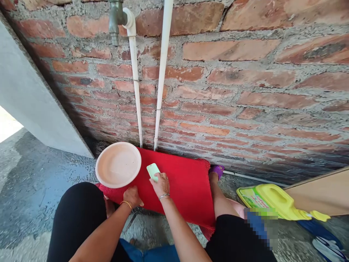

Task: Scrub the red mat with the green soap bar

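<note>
A red cloth (185, 174) with a fringed edge lies spread out flat between my knees. My right hand (161, 185) is closed around a pale green scrub brush (153, 169) with a small hole at its far end; the brush rests on the cloth and its bristles are hidden underneath. My left hand (132, 197), fingers curled, presses down on the cloth's near-left edge and grips it. Just beyond that hand, a pale pink basin (119, 163) stands on the cloth's left end, with little visible inside.
A brick wall (231, 102) rises behind the cloth, with two white pipes (163, 54) and a tap (115, 22). A grey slab (40, 83) leans at left. To the right lie a yellow detergent bottle (268, 198) and a shoe (328, 247). The concrete floor (54, 171) looks wet at left.
</note>
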Demonstrator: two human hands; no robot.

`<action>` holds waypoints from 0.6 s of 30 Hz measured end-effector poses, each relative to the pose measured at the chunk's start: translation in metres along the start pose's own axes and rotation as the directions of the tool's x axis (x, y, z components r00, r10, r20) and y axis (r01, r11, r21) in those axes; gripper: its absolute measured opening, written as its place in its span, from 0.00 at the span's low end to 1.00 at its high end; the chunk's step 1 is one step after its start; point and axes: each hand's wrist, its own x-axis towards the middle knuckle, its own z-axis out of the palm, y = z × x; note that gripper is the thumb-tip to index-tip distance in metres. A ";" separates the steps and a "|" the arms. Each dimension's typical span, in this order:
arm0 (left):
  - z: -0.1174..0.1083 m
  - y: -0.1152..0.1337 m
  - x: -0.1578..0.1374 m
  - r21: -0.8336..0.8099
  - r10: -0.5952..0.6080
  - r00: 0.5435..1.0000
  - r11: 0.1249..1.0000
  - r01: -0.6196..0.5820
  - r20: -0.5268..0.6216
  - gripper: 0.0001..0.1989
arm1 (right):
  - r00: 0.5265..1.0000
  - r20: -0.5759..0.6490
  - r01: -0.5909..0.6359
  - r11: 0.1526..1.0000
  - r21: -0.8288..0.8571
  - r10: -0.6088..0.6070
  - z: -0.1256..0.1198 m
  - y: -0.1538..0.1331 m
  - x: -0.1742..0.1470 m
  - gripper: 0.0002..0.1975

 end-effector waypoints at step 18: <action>0.004 -0.005 0.004 -0.043 0.018 1.000 0.999 -0.018 -0.002 0.32 | 0.996 0.061 -0.062 0.992 -0.106 0.069 0.011 0.007 0.040 0.16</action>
